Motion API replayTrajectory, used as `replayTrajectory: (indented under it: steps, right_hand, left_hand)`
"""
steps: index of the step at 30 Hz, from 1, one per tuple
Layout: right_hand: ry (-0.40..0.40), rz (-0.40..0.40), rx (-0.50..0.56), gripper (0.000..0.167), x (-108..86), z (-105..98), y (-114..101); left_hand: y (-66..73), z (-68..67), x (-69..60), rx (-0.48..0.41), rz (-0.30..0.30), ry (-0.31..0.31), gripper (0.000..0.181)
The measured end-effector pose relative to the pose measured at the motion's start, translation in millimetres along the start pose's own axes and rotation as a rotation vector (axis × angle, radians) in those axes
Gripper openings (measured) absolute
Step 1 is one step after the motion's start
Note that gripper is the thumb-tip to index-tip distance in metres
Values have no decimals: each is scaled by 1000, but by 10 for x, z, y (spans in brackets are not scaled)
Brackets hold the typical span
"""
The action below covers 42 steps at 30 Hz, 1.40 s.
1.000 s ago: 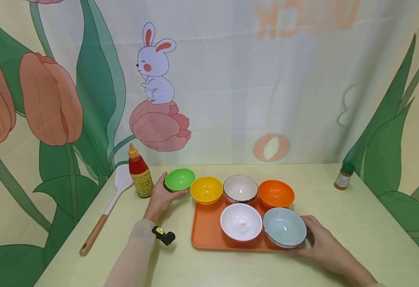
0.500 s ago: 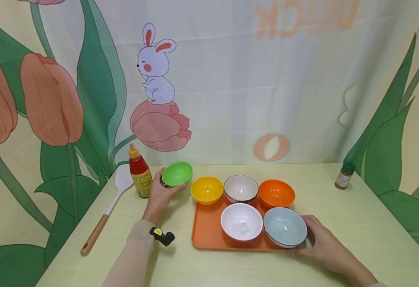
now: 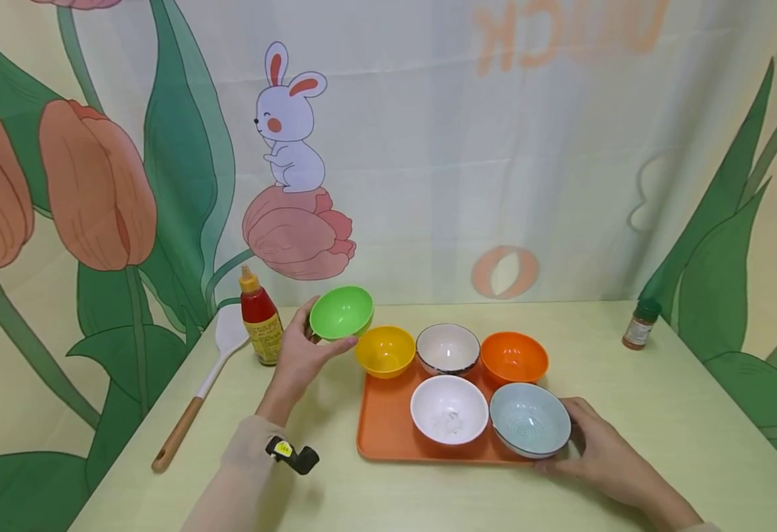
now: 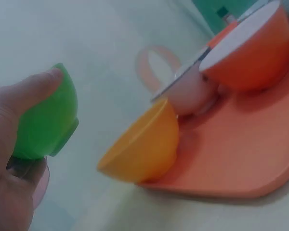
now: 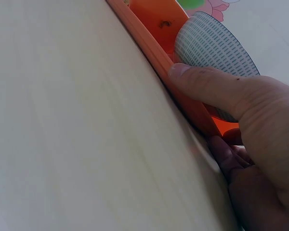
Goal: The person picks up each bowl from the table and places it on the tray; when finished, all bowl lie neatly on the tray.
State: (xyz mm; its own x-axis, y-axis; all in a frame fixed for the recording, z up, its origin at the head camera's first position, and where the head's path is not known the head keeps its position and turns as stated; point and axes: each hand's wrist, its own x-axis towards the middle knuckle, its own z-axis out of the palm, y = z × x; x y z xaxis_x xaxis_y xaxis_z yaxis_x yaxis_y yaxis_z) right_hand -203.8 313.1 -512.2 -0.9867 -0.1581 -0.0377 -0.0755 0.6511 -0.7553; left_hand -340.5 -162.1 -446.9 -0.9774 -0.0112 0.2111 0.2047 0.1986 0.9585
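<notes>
My left hand point(image 3: 302, 355) holds a small green bowl point(image 3: 341, 314) by its side, thumb at the near rim. The bowl is off the table, tilted, at the yellow bowl's point(image 3: 386, 353) upper left in the head view. My right hand point(image 3: 601, 451) grips the near right corner of an orange tray point(image 3: 383, 436); the right wrist view shows the thumb on its edge. Beside that hand stands a pale blue bowl point(image 3: 530, 417) with a dashed outside point(image 5: 212, 45). Also on the tray are a white bowl point(image 3: 448, 406), a dark-rimmed cream bowl point(image 3: 447, 347) and an orange bowl point(image 3: 514, 357).
A red sauce bottle point(image 3: 262, 321) with a yellow cap stands left of my left hand. Farther left lies a white spatula point(image 3: 208, 384) with a wooden handle. A small green-capped spice jar point(image 3: 639, 329) stands at the far right. Behind the table hangs a printed curtain point(image 3: 415, 148).
My left hand has raised the green bowl higher, then carried it to the right toward the yellow bowl, tilting it more. The right hand and the tray have stayed in place.
</notes>
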Motion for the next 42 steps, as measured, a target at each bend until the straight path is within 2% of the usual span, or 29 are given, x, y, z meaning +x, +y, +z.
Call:
replayTrajectory:
  steps: [7, 13, 19, 25, 34, 42]
  right_hand:
    - [11, -20, -3, 110, 3, 1, 4]
    - [8, -10, -3, 109, -2, 6, 0]
    - [14, -20, -7, 108, 0, 2, 3]
    - [18, -30, -12, 108, -3, -3, 15]
    - [7, -17, -7, 109, -5, -4, -2]
    - [8, -23, -9, 108, -15, -5, -10]
  left_hand:
    - [181, 27, -262, -21, 37, -114, 108]
    - [183, 33, -486, -28, 58, -202, 105]
    - [93, 37, -673, 2, 10, -233, 108]
    - [-50, 79, -796, 9, -28, -251, 108]
    - [-277, 148, -870, -10, -49, -315, 109]
    - [-367, 185, -898, -4, -49, -357, 111]
